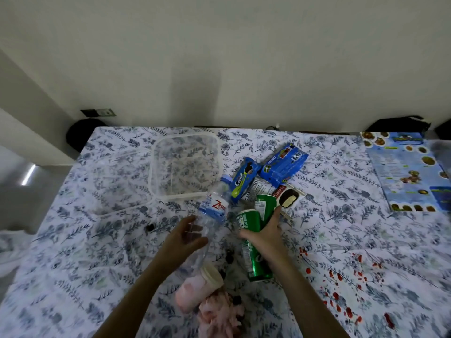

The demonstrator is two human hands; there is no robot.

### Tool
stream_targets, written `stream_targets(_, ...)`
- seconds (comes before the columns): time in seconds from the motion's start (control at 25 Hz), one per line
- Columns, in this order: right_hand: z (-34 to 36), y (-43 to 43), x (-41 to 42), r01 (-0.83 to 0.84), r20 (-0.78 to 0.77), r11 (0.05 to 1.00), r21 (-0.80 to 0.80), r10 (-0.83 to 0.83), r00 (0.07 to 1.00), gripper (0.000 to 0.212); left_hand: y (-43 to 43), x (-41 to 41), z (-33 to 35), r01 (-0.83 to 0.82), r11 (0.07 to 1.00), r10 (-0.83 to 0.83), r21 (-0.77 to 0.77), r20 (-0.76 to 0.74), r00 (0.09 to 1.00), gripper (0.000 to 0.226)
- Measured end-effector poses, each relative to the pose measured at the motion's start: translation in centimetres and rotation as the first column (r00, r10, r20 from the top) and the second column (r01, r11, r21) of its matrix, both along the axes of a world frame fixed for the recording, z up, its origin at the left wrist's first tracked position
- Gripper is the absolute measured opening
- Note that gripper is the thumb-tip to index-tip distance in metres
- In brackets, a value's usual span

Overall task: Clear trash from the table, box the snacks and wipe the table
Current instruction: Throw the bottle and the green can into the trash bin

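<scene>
Fingers of your left hand (188, 236) wrap the empty water bottle (210, 215); your right hand (264, 234) clasps two green cans (253, 240), gathering trash. Snack packs (268, 174) lie just beyond, beside the clear box (156, 167). Motion blur hides whether a third can stands behind.

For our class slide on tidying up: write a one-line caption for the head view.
Left hand grips a plastic water bottle, right hand grips a green can beside blue snack packs.
</scene>
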State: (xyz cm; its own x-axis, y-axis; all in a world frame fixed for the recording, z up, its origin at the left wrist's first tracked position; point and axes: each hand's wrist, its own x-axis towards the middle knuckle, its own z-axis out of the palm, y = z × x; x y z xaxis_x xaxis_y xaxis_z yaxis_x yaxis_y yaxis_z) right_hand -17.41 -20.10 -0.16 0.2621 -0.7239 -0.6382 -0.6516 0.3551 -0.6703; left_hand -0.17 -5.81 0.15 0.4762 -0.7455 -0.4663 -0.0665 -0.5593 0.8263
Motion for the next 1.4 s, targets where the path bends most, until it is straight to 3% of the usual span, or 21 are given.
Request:
stream_targets(0.16, 2.4, 0.7, 0.6, -0.027, 0.141, 0.999, -0.027, 0.03, 0.99, 0.14, 1.6, 0.1, 2.4, -0.15, 0.98, 0.141, -0.131, -0.078, 0.987, 0.05)
stream_targets(0.36, 5.8, 5.8, 6.9, -0.214, 0.165, 0.97, -0.114, 0.231, 0.959, 0.142, 7.8, 2.9, 4.9, -0.38, 0.897, 0.369, -0.225, -0.09, 0.925, 0.042)
stream_targets(0.6, 7.1, 21.0, 19.7, -0.631, 0.066, 0.76, -0.158, 0.645, 0.761, 0.144, 24.1, 10.7, 5.2, -0.587, 0.779, 0.588, -0.219, -0.069, 0.806, 0.05)
stream_targets(0.72, 7.0, 29.4, 25.8, -0.742, -0.025, 0.647, -0.176, 0.75, 0.66, 0.145, 33.2, 14.0, 4.9, -0.648, 0.737, 0.653, -0.194, -0.046, 0.756, 0.043)
stream_targets(0.84, 6.6, 37.5, 30.9, -0.784, -0.06, 0.599, -0.161, 0.787, 0.614, 0.143, 41.4, 17.4, 4.0, -0.677, 0.715, 0.681, -0.174, -0.049, 0.731, 0.045)
stream_targets(1.12, 5.4, 45.9, 39.0, -0.768, -0.075, 0.635, -0.084, 0.765, 0.64, 0.137, 50.6, 24.1, 2.2, -0.686, 0.717, 0.684, -0.126, -0.066, 0.727, 0.046)
stream_targets(1.4, 2.7, 45.6, 47.2, -0.667, -0.043, 0.745, -0.003, 0.666, 0.744, 0.134, 49.6, 33.3, -0.4, -0.623, 0.781, 0.618, -0.043, -0.085, 0.782, 0.042)
